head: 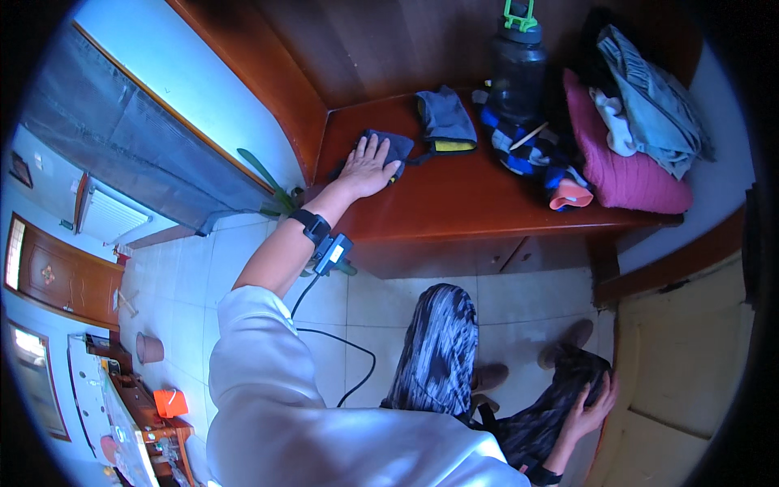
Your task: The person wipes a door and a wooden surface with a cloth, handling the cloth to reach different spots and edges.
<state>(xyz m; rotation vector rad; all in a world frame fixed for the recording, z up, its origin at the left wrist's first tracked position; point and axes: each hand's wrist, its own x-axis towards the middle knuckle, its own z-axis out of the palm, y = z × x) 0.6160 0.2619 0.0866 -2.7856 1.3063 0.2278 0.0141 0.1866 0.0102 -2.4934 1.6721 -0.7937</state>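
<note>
My left hand (367,168) lies flat, fingers somewhat spread, on a folded dark grey cloth (394,142) at the left end of the red-brown cabinet top (426,201). A second grey cloth with a yellow underside (447,122) lies to its right. My right hand (591,405) rests on my right knee, over patterned dark trousers (548,395), with no object seen in it. A black band with a small cabled device (333,252) is on my left wrist.
Right on the cabinet stand a large dark bottle (517,73), a blue checked cloth (517,152) with a thin stick, and a pink folded textile (633,176) under grey-blue clothing (657,103). A plant (277,189) is beside the cabinet's left end. A black cable (359,344) hangs below.
</note>
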